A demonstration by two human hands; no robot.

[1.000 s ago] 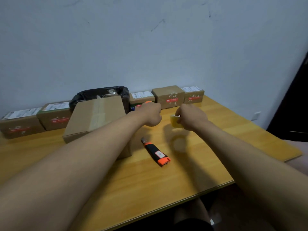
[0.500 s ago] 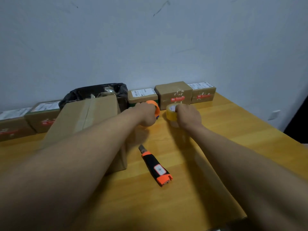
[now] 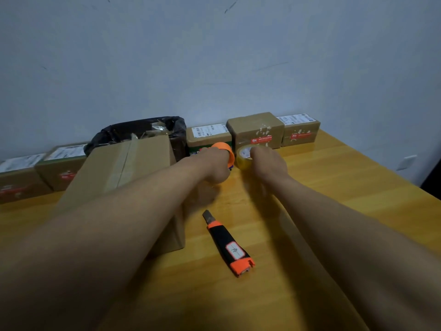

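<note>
Gripping the orange dispenser (image 3: 223, 149) with my left hand (image 3: 213, 167), I clutch the tape roll (image 3: 243, 161) with my right hand (image 3: 268, 162). Dispenser and roll sit just beside each other.

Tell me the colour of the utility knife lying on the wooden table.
The utility knife is black with orange ends and a white label; the head view shows it best.

Orange tool (image 3: 223, 149) mostly behind left hand (image 3: 214, 166), tape roll (image 3: 243, 160) partly behind right hand (image 3: 267, 161)
</note>
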